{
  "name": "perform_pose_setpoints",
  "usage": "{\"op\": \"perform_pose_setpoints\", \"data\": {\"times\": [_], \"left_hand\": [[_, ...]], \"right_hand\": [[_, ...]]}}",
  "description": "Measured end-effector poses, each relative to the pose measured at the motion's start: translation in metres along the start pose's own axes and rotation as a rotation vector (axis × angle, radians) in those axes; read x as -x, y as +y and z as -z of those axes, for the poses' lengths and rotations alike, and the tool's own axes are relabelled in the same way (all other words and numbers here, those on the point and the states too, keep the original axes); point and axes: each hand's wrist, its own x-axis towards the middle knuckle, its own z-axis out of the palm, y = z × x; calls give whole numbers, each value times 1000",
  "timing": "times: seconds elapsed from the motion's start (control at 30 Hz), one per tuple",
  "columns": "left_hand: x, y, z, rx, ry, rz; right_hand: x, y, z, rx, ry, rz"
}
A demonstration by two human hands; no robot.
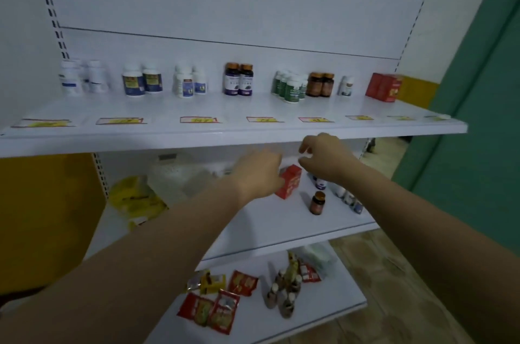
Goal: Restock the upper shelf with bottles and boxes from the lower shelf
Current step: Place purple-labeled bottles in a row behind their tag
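The left hand [259, 172] is reaching the red box [291, 183] on the lower shelf [267, 225]; I cannot tell if its fingers are gripping. The right hand [323, 158], above the box, is hanging loose and empty. A bump could be tipping the brown bottle [317, 203] beside the box.

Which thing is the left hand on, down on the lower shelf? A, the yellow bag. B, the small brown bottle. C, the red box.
C: the left hand wraps the left side of the red box, while the brown bottle stands apart to its right, untouched.
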Motion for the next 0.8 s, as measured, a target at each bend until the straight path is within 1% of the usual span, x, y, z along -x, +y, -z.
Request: {"op": "perform_pose_setpoints", "data": {"times": [0.1, 0.23, 0.33, 0.47, 0.63, 0.8], "left_hand": [[-18, 6, -34, 30, -95, 9], [-55, 7, -75, 35, -181, 42], [-86, 10, -105, 113, -254, 59], [-125, 15, -139, 121, -329, 93], [-169, 21, -177, 136, -379, 169], [-204, 25, -213, 234, -334, 290]], "right_hand": [[0, 47, -19, -17, -22, -65], [-11, 102, -44, -5, -88, -181], [-21, 141, -60, -4, -135, -238], [-38, 188, -78, -29, -152, -298], [-79, 235, -99, -35, -192, -259], [-133, 276, -126, -42, -281, -150]]}}
